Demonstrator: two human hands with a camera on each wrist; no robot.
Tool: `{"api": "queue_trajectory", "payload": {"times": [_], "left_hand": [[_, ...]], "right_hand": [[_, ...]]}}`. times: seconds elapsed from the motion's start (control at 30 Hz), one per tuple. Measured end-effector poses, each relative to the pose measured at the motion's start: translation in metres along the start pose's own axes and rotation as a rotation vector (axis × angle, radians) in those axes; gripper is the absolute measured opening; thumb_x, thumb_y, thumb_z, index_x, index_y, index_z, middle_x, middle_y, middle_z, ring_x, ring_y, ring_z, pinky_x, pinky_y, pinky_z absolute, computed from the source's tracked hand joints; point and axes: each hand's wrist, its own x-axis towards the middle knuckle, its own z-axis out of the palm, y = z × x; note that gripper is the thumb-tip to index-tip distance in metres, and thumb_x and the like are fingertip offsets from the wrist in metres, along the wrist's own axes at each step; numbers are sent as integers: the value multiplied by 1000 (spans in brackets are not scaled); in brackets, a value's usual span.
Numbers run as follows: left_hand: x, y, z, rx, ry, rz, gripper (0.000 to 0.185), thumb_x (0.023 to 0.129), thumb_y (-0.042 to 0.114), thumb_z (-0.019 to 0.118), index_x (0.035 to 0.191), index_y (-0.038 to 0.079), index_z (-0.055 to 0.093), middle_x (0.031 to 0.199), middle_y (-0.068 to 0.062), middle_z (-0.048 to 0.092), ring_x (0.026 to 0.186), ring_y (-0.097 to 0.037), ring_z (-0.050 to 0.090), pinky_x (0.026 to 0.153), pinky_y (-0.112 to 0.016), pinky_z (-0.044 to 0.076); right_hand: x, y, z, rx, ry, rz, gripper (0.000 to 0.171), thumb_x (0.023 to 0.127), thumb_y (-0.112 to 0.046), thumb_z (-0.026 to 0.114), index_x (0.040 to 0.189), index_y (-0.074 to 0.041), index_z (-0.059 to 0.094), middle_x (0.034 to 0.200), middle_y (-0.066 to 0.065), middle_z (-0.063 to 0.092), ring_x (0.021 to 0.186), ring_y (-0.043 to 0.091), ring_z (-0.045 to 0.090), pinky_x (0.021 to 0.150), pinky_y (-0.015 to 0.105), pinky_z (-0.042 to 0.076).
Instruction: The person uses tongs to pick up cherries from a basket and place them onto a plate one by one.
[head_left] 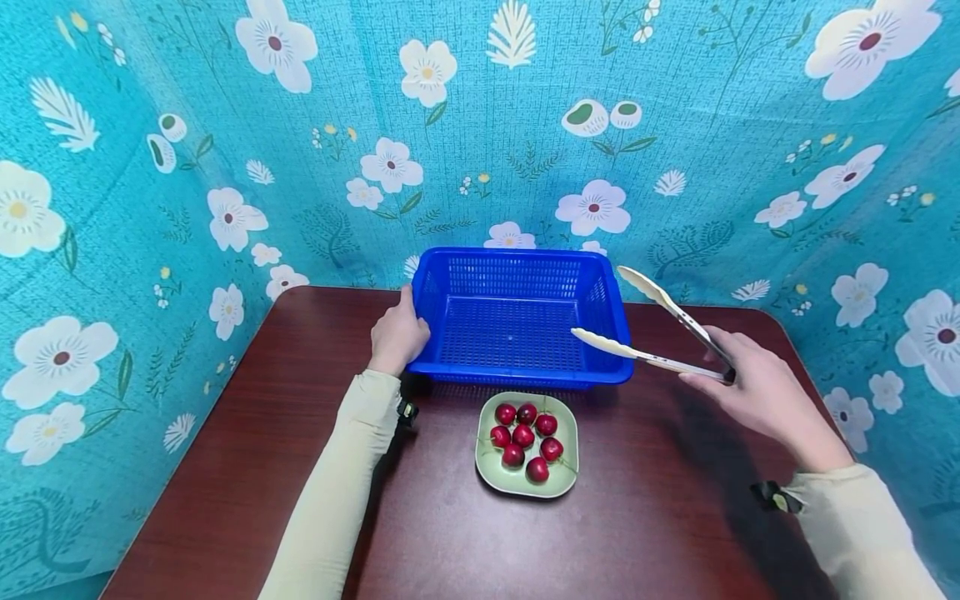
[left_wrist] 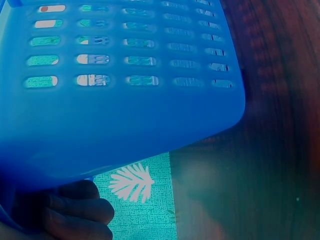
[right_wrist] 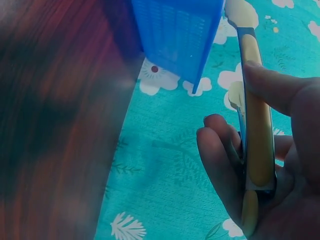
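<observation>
Fingers (right_wrist: pixel 220 150) of the right hand (head_left: pixel 757 392) curl round the handle end of a pair of tongs (head_left: pixel 660 329), thumb on top, pinching the two arms near their joint. That forearm comes in from the lower right in a pale sleeve, a dark strap at the wrist, and the hand hovers above the table (head_left: pixel 262 467) rather than resting on it. The tongs' arms stand spread apart: one cream tip reaches in over the right part of the blue basket (head_left: pixel 517 321), the other lies above its right rim.

Closest to the person, on the dark red-brown table, sits a pale green plate (head_left: pixel 527 444) holding seven dark red cherries (head_left: pixel 523 435), just in front of the basket's near wall and apart from both hands. Beyond it stands the slotted basket, nothing visible inside. The left hand (head_left: pixel 397 333) grips its left near corner, thumb over the rim, the forearm running straight up from the lower edge of the head view. Farthest back hangs a turquoise cloth (head_left: pixel 480 142) printed with white flowers.

From the left wrist, the basket's outer wall (left_wrist: pixel 125 100) fills the picture and curled fingers (left_wrist: pixel 75 215) show in shadow beneath it, a detail the head view hides. From the right wrist, the tongs (right_wrist: pixel 257 140) run edge-on through the hand, with the basket's corner (right_wrist: pixel 175 35) beyond; their tips are mostly out of that view, and neither wrist view shows the plate.
</observation>
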Motion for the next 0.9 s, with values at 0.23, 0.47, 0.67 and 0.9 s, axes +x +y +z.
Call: {"api": "queue_trajectory", "payload": {"times": [0.23, 0.47, 0.67, 0.9], "left_hand": [[0, 0, 0, 4, -2, -2, 71, 101, 21, 53, 164, 11, 23, 106, -22, 73, 79, -38, 70, 67, -53, 55], [0, 0, 0, 3, 0, 4, 71, 101, 21, 53, 164, 10, 23, 106, -22, 73, 80, -38, 70, 68, -54, 55], [0, -1, 0, -2, 8, 6, 70, 100, 21, 53, 164, 11, 24, 110, -23, 73, 83, -39, 71, 69, -55, 55], [1, -1, 1, -2, 6, 10, 70, 101, 21, 53, 164, 10, 25, 108, -23, 73, 81, -39, 71, 68, -54, 55]], "right_hand": [[1, 7, 2, 8, 2, 32, 65, 86, -34, 86, 134, -1, 55, 97, 14, 63, 82, 28, 57, 63, 39, 45], [2, 15, 2, 40, -11, 80, 66, 88, -36, 83, 135, 1, 54, 100, 17, 62, 85, 31, 56, 65, 42, 46], [1, 23, 1, 37, -10, 125, 62, 92, -41, 78, 132, 0, 54, 101, 18, 60, 85, 32, 55, 66, 47, 45], [4, 34, 4, 24, -20, 181, 65, 96, -45, 73, 134, 3, 51, 100, 21, 58, 86, 35, 53, 68, 51, 44]]}}
